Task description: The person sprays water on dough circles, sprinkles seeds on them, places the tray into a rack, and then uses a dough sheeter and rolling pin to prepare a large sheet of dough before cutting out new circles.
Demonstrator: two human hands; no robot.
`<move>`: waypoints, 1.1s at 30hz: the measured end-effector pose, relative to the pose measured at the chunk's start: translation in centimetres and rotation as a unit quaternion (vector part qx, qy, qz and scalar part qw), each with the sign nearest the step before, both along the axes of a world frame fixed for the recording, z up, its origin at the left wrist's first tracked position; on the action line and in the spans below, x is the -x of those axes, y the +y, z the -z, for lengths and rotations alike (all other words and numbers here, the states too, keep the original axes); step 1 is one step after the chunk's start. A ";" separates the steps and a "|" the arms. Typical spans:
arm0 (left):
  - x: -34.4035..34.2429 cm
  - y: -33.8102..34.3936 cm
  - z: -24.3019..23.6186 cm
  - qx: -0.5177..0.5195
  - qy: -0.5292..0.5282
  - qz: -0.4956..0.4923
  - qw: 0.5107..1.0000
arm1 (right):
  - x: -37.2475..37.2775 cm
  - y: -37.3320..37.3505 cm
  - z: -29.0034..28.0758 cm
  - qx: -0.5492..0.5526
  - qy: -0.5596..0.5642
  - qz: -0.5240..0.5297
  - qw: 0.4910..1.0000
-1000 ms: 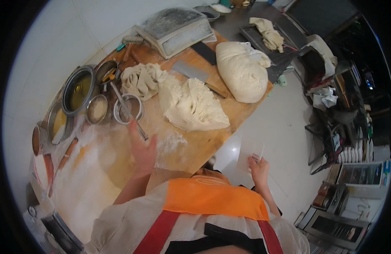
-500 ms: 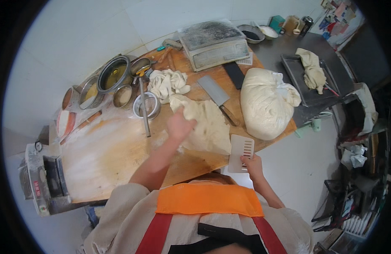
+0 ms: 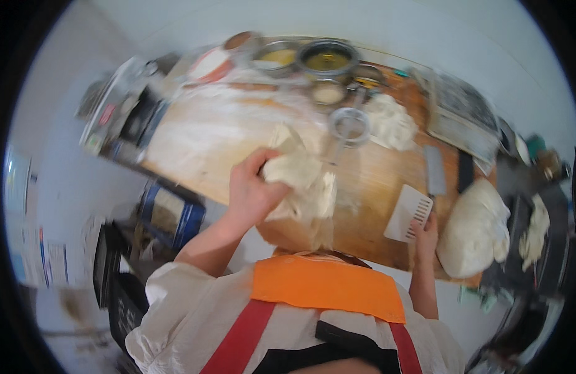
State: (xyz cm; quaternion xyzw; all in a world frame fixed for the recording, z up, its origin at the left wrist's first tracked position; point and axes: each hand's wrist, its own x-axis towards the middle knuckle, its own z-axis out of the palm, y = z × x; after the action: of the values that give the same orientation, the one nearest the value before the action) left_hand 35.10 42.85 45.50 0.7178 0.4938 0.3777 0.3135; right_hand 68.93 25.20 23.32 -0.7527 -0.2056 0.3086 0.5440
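Observation:
My left hand [image 3: 250, 187] is closed on a soft, pale sheet of dough [image 3: 300, 174], bunched at the grip and hanging down over the front of the wooden board [image 3: 200, 137]. Over the board's right part, my right hand [image 3: 424, 237] grips a flat white scraper [image 3: 401, 217] with a row of slots. Just beyond it lies a cleaver [image 3: 435, 171], its handle partly behind the scraper. To the right of that hand sits a large bagged lump of dough [image 3: 471, 230]. The picture is blurred by motion.
Along the back stand a pot of yellow oil [image 3: 328, 59], a bowl [image 3: 275, 59], a small bowl [image 3: 329, 92] and a round metal container [image 3: 350, 128]. A crumpled white heap [image 3: 390, 121] lies beside them. A boxy flour-dusted appliance [image 3: 462, 112] stands back right.
The view has swung to the left. My left hand has picked the dough sheet up off the board and carried it left. The scraper, still in my right hand, has come over the board.

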 end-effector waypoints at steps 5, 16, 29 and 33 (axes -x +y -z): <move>9.7 5.9 -1.5 -0.089 -0.194 -0.124 0.969 | 8.1 6.2 -2.0 -0.017 -0.367 -0.040 0.929; 44.5 8.4 16.9 0.126 -0.022 -0.221 0.967 | 39.3 20.7 -1.4 -0.030 -0.190 -0.398 0.897; 64.4 7.7 18.5 0.271 -0.257 -0.316 0.872 | 54.0 48.3 0.2 0.110 -0.296 -0.377 0.871; 65.9 16.5 19.1 0.329 -0.242 -0.251 0.878 | 59.1 50.7 -0.2 0.153 -0.245 -0.377 0.880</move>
State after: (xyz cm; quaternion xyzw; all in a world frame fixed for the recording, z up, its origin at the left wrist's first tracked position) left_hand -30.82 59.38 26.43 0.3114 0.6617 0.4213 0.5364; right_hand 9.86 75.89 23.52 -0.7434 -0.5510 0.3238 0.1969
